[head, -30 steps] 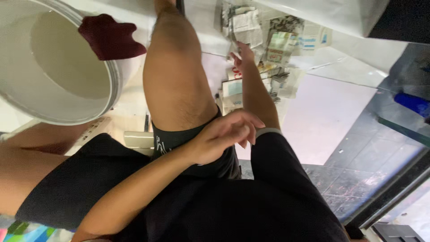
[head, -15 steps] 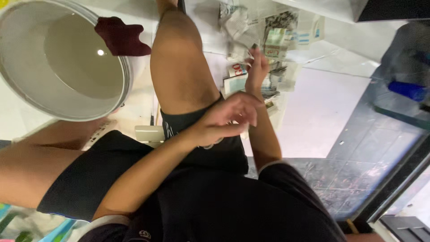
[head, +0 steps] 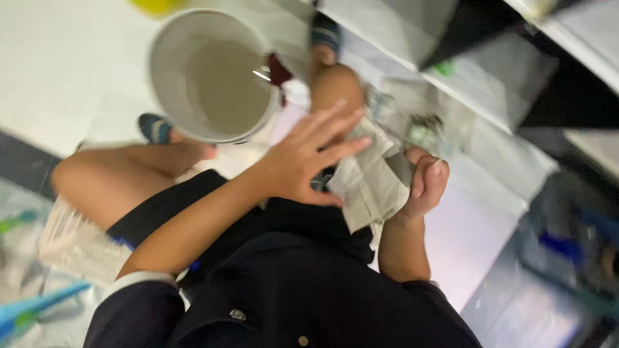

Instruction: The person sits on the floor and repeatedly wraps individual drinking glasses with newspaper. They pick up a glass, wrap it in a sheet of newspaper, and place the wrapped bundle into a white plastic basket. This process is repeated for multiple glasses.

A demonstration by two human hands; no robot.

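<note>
I sit with my knees raised, looking down at my lap. My right hand is closed around a crumpled sheet of newspaper, held above my lap. My left hand has its fingers spread flat and rests against the left side of that same paper. Just beyond my knees stands a large white bucket with murky water inside. A dark red cloth lies by its far rim.
More newspaper sheets lie on the pale floor past my right knee. White panels lean at the upper right. Blue items sit on a dark surface at right. A striped slipper is on my left foot.
My right hand has drawn back from the floor with a newspaper sheet in it. My left hand opened and moved onto the paper. The view swung right.
</note>
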